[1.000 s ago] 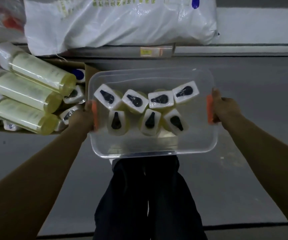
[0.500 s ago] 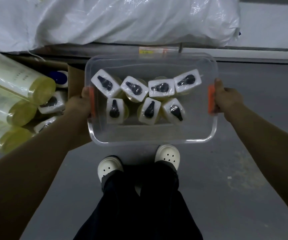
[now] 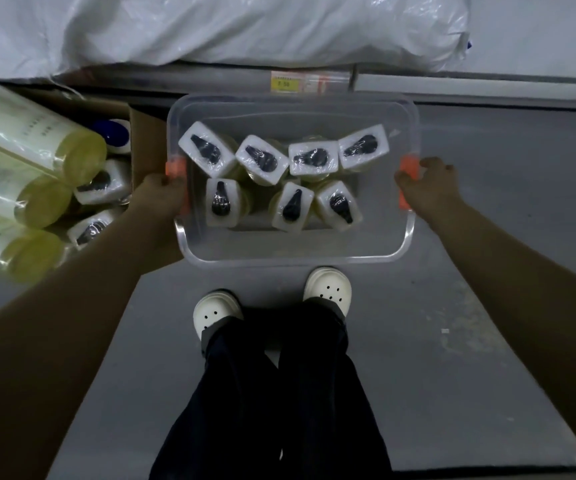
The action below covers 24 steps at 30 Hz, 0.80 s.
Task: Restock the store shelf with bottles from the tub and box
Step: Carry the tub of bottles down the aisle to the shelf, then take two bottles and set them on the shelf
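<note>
Over the floor (image 3: 470, 375), one clear tub (image 3: 293, 259) holds seven wrapped bottles (image 3: 262, 160); left hand (image 3: 160, 195) and right hand (image 3: 428, 188) each grip one of two orange handles (image 3: 409, 168).

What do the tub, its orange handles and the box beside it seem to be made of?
The tub looks like clear glossy plastic: its walls are see-through and the rim shines. Its orange handles seem to be opaque plastic, matt or satin; the dim light leaves this open. The box looks like brown cardboard, dull, with a stiff folded flap.
</note>
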Each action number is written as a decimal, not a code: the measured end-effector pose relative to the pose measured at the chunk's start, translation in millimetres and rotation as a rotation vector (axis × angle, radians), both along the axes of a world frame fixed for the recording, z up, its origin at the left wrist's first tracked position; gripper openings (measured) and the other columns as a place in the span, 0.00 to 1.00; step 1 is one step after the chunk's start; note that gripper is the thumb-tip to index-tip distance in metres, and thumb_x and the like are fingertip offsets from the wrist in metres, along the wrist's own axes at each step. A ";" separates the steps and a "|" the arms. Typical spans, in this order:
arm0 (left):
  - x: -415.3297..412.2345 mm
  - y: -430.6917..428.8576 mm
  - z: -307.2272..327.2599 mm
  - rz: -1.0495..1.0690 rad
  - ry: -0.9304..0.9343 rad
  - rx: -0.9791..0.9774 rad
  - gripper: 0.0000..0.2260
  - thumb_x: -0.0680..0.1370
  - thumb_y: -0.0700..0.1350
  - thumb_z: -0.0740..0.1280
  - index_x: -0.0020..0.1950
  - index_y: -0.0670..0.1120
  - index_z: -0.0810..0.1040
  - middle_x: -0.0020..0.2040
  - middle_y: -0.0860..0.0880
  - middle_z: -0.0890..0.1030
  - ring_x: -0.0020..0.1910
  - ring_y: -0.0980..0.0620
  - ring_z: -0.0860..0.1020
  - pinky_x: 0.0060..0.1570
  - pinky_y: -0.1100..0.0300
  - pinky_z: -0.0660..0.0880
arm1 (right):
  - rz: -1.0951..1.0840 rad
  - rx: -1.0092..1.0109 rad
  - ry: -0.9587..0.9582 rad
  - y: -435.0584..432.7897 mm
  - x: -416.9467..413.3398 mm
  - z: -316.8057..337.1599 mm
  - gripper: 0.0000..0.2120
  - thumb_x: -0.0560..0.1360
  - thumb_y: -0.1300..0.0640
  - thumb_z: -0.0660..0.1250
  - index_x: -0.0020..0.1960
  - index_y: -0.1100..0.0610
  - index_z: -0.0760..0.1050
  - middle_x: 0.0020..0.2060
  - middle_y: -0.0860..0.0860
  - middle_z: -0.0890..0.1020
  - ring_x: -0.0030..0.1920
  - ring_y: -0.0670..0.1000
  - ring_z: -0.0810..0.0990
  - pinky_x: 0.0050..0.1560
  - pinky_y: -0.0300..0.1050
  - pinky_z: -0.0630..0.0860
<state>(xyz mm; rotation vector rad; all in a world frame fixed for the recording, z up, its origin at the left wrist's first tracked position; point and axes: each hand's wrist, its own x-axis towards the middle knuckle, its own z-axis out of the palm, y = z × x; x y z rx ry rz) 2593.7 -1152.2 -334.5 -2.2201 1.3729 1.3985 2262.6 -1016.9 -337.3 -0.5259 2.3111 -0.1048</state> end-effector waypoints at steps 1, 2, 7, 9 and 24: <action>1.9 5.6 3.1 -0.022 -0.022 -0.067 0.19 0.81 0.56 0.58 0.56 0.41 0.76 0.48 0.45 0.78 0.45 0.48 0.77 0.45 0.57 0.72 | 0.027 -0.049 0.069 1.6 9.3 6.6 0.22 0.78 0.54 0.64 0.68 0.63 0.68 0.67 0.62 0.68 0.63 0.62 0.72 0.63 0.48 0.67; 4.6 12.6 5.6 -0.032 -0.065 -0.154 0.20 0.80 0.57 0.60 0.56 0.40 0.76 0.50 0.44 0.79 0.47 0.45 0.78 0.46 0.55 0.73 | 0.060 -0.118 0.117 3.1 20.6 13.5 0.23 0.77 0.56 0.65 0.69 0.62 0.67 0.68 0.61 0.66 0.64 0.62 0.72 0.63 0.47 0.66; -12.7 71.6 19.5 -0.268 -0.071 -0.689 0.13 0.77 0.40 0.65 0.60 0.38 0.75 0.59 0.36 0.75 0.57 0.39 0.74 0.54 0.56 0.67 | 0.232 -0.247 -0.008 14.1 75.6 20.2 0.25 0.74 0.58 0.70 0.68 0.61 0.69 0.66 0.60 0.69 0.65 0.59 0.71 0.64 0.47 0.66; -32.7 92.4 21.8 -0.328 0.079 -0.773 0.11 0.75 0.40 0.66 0.57 0.38 0.76 0.57 0.37 0.76 0.55 0.42 0.74 0.53 0.62 0.66 | 0.251 -0.245 -0.095 17.3 91.2 14.0 0.27 0.73 0.56 0.72 0.69 0.59 0.68 0.67 0.58 0.68 0.66 0.58 0.70 0.64 0.50 0.68; -96.7 117.7 -39.1 -0.277 0.194 -0.284 0.25 0.73 0.45 0.72 0.66 0.40 0.66 0.60 0.40 0.77 0.58 0.39 0.76 0.53 0.48 0.75 | 0.035 -0.323 -0.032 25.1 105.0 -36.1 0.26 0.71 0.58 0.74 0.66 0.58 0.70 0.62 0.55 0.74 0.58 0.54 0.76 0.51 0.38 0.66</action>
